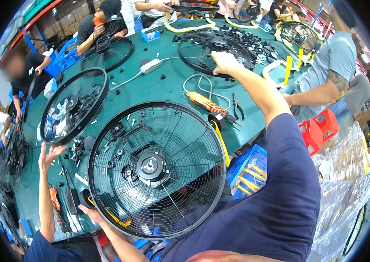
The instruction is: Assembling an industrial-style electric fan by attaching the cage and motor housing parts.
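Observation:
A large round black fan (153, 168) with a wire guard tilts in front of me, its hub at the centre. My left hand (91, 213) is at its lower-left rim, thumb outside, the other fingers partly hidden; it seems to hold that rim. Reaching far across the table, my right hand (226, 63) is closed at the near edge of another black fan guard (189, 54). Below that arm lie an orange electric screwdriver (204, 102) and black-handled pliers (237, 107). Yellow tubing (220, 144) shows behind the near fan's right rim.
At left, a co-worker's hand (50, 156) is beside another tilted fan (73, 105). Many small black parts (254, 46) lie at the far right of the green table (150, 91). A white inline box (151, 66) sits on a cable. Right stand red stools (319, 130) and a blue crate (251, 168).

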The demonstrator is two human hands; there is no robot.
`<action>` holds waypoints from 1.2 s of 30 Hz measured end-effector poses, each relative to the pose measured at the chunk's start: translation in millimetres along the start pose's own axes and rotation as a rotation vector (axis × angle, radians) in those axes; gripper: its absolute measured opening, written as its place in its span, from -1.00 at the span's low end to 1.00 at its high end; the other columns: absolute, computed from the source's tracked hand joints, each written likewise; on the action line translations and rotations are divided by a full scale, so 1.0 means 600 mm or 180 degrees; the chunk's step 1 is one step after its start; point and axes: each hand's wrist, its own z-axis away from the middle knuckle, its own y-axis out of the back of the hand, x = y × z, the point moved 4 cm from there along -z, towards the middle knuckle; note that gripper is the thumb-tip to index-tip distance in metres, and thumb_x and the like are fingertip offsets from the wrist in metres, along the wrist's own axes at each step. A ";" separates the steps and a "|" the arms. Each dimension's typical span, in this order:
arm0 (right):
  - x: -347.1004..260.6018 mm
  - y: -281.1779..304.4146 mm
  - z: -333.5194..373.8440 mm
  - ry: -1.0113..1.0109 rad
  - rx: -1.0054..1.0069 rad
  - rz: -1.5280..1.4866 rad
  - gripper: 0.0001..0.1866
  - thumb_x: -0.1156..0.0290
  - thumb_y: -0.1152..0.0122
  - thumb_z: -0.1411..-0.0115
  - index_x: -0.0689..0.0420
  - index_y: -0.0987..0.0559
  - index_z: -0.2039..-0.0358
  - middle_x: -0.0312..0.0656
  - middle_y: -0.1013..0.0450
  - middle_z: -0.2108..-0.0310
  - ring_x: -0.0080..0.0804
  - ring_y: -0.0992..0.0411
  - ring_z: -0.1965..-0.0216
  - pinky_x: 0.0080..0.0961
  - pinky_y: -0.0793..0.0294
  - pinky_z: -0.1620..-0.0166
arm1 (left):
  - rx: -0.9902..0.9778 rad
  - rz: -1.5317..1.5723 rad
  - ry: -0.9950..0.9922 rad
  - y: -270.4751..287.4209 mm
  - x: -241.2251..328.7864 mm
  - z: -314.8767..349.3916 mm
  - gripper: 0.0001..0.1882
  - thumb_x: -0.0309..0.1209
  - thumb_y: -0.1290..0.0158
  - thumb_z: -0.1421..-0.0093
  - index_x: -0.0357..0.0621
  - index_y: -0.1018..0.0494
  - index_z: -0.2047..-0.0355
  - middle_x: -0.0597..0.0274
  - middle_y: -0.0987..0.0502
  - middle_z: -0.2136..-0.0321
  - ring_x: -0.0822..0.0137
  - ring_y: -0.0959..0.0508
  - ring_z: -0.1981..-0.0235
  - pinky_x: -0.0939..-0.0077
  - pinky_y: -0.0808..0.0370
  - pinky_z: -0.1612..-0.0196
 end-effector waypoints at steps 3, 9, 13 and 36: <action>0.032 -0.047 0.003 -0.0096 -0.0353 0.0322 -0.22 0.24 -0.65 0.22 0.17 -0.44 -0.02 0.11 -0.57 0.13 0.09 -0.55 0.03 -0.07 -0.52 -0.01 | -0.0601 -0.1607 -0.1535 0.061 -0.111 0.035 -0.12 -0.16 -0.15 -0.21 0.13 0.18 -0.36 0.22 -0.10 -0.25 0.25 -0.27 -0.15 0.35 -0.32 -0.18; 0.035 -0.073 -0.012 -0.0520 0.0185 0.1153 -0.33 0.28 -0.58 0.13 0.17 -0.48 0.01 0.06 -0.48 0.06 0.05 -0.46 -0.02 -0.08 -0.47 -0.04 | 0.0646 -0.3177 -0.4243 0.464 -0.300 0.063 -0.24 0.35 0.23 -0.29 -0.07 -0.40 -0.10 0.26 -0.54 0.18 0.29 -0.50 0.32 0.37 -0.47 0.28; -0.086 -0.053 -0.109 -0.0621 0.0350 0.0079 -0.40 0.08 -0.37 -0.13 0.22 -0.48 -0.05 0.14 -0.53 0.09 -0.06 -0.56 0.09 -0.15 -0.58 0.09 | 0.0033 -0.3417 -0.4437 0.468 -0.338 0.058 -0.17 0.35 0.31 -0.37 -0.17 -0.44 -0.16 0.22 -0.60 0.11 0.28 -0.56 0.24 0.35 -0.53 0.13; -0.878 0.085 0.017 0.3257 -0.0399 -0.1290 -0.34 -0.22 -0.31 -0.11 0.18 -0.58 0.14 0.00 -0.59 0.24 0.00 -0.57 0.14 -0.14 -0.55 0.08 | -0.0032 -0.3971 -0.4842 0.364 -0.451 0.041 -0.20 0.28 0.29 -0.40 -0.32 -0.48 0.02 0.22 -0.58 0.28 0.40 -0.54 0.32 0.48 -0.47 0.21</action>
